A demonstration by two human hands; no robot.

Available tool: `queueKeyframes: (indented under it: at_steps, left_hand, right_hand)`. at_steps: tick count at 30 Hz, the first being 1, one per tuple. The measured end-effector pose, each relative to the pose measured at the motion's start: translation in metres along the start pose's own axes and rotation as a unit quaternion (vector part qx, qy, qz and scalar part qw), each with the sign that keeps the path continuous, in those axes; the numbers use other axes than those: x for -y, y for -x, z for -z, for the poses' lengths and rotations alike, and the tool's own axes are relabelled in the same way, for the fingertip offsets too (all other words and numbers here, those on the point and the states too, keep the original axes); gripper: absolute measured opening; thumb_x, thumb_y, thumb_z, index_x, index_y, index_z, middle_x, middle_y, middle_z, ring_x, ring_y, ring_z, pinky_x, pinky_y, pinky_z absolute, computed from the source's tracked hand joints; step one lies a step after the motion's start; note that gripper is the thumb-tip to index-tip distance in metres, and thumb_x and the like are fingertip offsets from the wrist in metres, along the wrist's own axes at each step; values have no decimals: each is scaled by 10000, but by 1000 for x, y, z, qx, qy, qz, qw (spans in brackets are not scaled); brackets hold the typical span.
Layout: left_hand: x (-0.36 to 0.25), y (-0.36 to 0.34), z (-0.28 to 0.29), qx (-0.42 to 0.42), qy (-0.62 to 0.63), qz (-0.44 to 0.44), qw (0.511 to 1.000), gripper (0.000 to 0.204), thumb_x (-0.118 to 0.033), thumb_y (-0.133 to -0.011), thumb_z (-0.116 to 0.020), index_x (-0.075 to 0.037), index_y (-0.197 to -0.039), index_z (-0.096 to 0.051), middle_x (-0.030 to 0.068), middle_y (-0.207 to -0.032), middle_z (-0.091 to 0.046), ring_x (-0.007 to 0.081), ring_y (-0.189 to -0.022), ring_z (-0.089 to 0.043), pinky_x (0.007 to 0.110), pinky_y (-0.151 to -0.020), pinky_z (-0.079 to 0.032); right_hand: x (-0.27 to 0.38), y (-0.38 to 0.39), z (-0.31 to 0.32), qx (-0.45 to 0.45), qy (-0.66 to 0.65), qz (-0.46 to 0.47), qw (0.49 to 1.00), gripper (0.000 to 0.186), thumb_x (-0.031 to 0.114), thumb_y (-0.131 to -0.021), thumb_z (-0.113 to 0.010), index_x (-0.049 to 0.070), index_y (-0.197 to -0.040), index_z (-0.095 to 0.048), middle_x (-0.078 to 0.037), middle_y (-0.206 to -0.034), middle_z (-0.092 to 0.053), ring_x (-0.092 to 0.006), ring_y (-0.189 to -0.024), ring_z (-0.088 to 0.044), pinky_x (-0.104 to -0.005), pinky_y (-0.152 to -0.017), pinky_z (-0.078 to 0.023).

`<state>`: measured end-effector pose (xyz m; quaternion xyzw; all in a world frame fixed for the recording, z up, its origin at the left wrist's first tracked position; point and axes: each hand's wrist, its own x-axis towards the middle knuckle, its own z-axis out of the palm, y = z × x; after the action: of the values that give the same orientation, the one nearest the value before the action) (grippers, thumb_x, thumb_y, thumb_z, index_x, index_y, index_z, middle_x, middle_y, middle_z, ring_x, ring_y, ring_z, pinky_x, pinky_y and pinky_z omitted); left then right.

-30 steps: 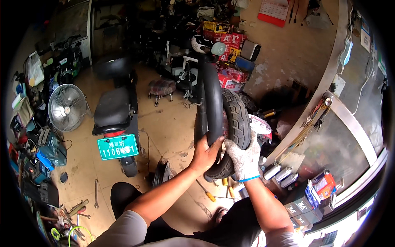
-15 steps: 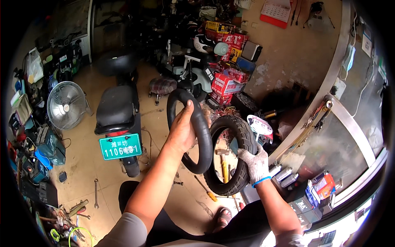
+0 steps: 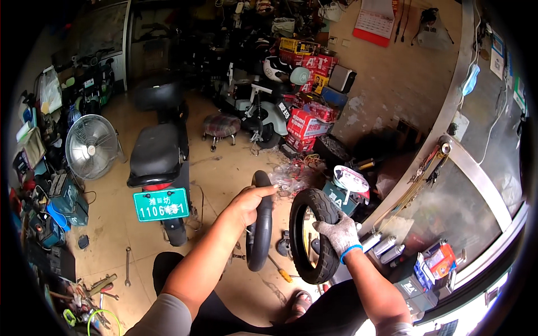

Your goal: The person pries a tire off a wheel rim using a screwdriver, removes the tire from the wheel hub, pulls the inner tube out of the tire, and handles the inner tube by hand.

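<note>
My bare left hand grips a smooth black inner tube near its top, fingers wrapped over the rubber. The tube hangs upright, seen almost edge-on. To its right, my right hand, in a pale knit glove with a blue cuff, holds a small black tyre with a knobbly tread by its right side. The tyre stands upright in the air, apart from the tube. Its opening shows part of a yellow tool handle on the floor behind. The fingers inside the tyre are partly hidden.
An electric scooter with a green plate stands ahead on the left, beside a floor fan. A checked stool and red boxes are farther back. A screwdriver and a wrench lie on the floor. Spray cans stand at right.
Both hands have come lower. The inner tube has turned from a visible ring to nearly edge-on and moved away from the tyre. The tyre has also dropped slightly and turned.
</note>
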<state>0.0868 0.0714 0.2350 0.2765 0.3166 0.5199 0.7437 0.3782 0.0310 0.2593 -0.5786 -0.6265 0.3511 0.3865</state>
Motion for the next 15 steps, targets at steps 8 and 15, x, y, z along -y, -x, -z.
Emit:
queueKeyframes:
  at_steps: [8,15]
  left_hand:
    - [-16,39,-52,3,-253,-210,944,389,-103,-867,-885,-60,-1119,-591,24,-901,-648,119,-695,-642,295,-606,-544]
    - [-7,11,-18,-185,-454,-346,800,485,-133,-943,-812,-34,-1382,-631,-33,-858,-649,39,-617,-541,237,-509,-440]
  right_hand:
    - [-24,-15,13,38,-77,-71,994,533,306,-800,-861,-20,-1207,-751,-154,-1022,-791,-244,-896,-753,-384,-843,-596]
    - [17,-16,40,-149,-47,68,985,777,410,-744,-846,-101,-1299,-661,-302,-1120,-761,-371,-1070,-752,-402,-994,-572]
